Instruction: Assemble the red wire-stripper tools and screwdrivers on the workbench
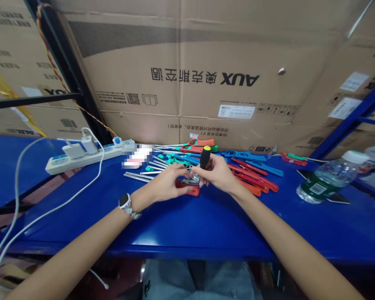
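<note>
My right hand (218,173) is closed around a screwdriver with a black handle (205,158) and a yellow end cap, held upright. Its shaft and tip are hidden by my fingers. Just left of it, my left hand (170,181) grips a red lighter casing (193,191) with a silvery metal part at its top, low over the table. Behind both hands lie silver lighter tubes (137,176), small green plastic pieces (150,168), red casing halves (262,181) and blue casing halves (270,167).
A white power strip (115,146) with chargers and cables lies at the left of the blue table (162,233). At the right stands a water bottle (326,179) beside a dark phone (340,198). A large cardboard box (190,50) walls off the back.
</note>
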`<state>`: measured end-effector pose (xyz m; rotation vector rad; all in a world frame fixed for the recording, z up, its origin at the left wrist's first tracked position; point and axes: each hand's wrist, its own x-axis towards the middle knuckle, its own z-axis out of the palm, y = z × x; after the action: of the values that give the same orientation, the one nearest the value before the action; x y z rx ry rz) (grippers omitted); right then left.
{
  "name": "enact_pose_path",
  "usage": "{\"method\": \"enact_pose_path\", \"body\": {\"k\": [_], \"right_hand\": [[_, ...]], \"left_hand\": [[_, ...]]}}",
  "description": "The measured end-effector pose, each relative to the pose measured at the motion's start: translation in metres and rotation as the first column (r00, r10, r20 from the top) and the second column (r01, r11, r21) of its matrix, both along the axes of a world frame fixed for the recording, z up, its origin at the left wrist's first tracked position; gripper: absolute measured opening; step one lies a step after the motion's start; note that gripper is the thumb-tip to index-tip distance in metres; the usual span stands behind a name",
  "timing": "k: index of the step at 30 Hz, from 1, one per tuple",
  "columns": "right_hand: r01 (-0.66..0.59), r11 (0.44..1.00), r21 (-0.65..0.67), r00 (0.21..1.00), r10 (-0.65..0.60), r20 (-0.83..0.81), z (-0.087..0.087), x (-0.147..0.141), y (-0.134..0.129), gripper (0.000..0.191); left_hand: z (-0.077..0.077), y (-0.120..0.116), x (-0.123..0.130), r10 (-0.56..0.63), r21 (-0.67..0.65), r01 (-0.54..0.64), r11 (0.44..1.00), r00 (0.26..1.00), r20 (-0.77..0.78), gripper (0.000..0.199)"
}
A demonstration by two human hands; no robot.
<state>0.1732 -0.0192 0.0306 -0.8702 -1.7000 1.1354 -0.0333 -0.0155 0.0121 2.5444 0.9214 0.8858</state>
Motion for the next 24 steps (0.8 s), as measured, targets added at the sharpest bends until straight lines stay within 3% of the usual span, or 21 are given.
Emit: {"method": "enact_pose_path", "body": {"k": [4,12,15,20,24], "right_hand": [[0.066,0.998,-0.005,0.996,-0.066,-0.066,-0.010,-0.010,0.000,0.040],[-0.023,0.998,0.055,0.999,0.025,-0.030,-0.007,0.007,-0.008,0.044],[0.071,0.995,0.072,0.997,-0.069,-0.020,-0.009,0.006,-0.005,0.040],[0.256,0.966,0.045,0.955,-0.246,-0.167,-0.023,-0.010,0.002,0.043],[0.210,0.976,0.056,0.969,-0.200,-0.147,-0.025,-0.015,-0.005,0.042]], "left_hand": [[-0.016,-0.002,0.002,-0.086,-0.086,0.077,0.993,0.990,-0.107,0.026],[-0.025,-0.007,0.006,0.001,-0.060,-0.004,0.998,0.999,-0.043,0.025],[-0.027,-0.008,0.006,0.019,-0.080,-0.020,0.997,1.000,-0.020,0.026],[-0.028,-0.009,0.007,0.042,-0.062,-0.043,0.997,0.999,-0.030,0.026],[-0.030,-0.009,0.007,0.033,-0.087,-0.034,0.996,0.999,-0.018,0.027]]}}
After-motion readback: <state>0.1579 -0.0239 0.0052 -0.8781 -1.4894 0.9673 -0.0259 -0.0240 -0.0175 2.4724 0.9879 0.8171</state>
